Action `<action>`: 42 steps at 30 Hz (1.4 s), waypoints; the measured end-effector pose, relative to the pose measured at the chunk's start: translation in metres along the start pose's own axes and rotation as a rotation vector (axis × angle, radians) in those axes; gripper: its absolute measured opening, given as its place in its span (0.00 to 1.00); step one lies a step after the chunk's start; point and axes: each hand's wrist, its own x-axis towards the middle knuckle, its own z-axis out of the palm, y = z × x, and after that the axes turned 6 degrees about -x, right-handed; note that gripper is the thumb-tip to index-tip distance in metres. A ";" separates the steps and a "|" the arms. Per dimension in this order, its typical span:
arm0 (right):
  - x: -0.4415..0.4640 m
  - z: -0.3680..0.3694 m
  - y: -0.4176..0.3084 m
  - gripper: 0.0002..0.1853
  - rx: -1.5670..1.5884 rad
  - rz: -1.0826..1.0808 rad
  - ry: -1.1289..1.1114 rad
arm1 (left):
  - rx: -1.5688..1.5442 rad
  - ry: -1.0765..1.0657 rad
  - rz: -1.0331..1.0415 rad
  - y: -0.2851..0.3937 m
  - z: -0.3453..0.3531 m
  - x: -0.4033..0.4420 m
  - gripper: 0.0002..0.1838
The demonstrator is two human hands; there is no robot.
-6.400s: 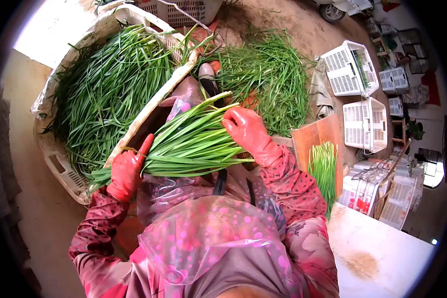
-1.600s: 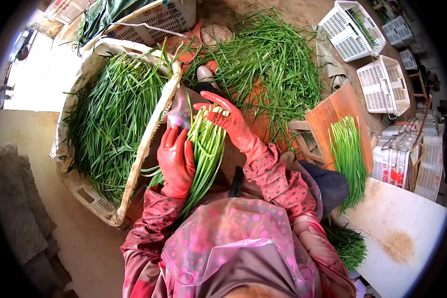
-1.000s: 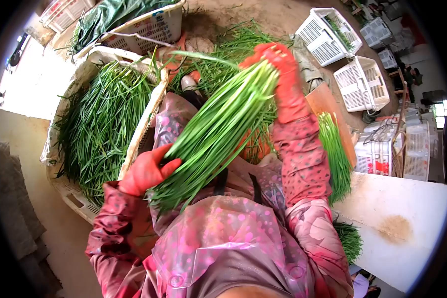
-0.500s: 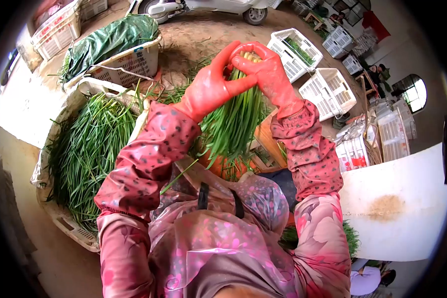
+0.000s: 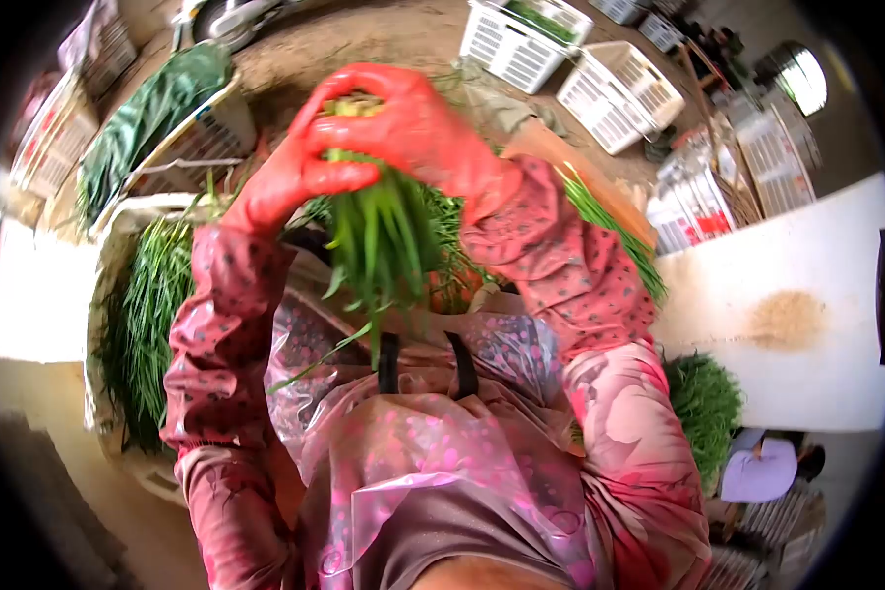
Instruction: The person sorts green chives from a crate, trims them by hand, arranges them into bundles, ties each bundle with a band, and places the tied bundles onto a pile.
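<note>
In red rubber gloves, my left hand and my right hand are closed around the upper part of a bunch of green chives. Its pale cut ends show between the fingers at the top. The leaves hang down over my lap, and one long leaf trails to the lower left. Motion blurs my right hand and part of the bunch. More chives lie behind the bunch, partly hidden by my hands.
At left stands a lined basket heaped with chives. Behind it is a crate with a green cover. White crates stand ahead. Chives lie on an orange board at right, with another pile beside my right elbow. A person is at lower right.
Both hands and the bunch have shifted left in the view and nearer my body. My view has turned, showing the chives on the orange board and more of the right pile.
</note>
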 end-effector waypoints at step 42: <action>-0.256 -0.059 0.007 0.32 0.311 0.986 -0.184 | -1.206 0.154 -0.445 -0.176 0.187 -0.006 0.23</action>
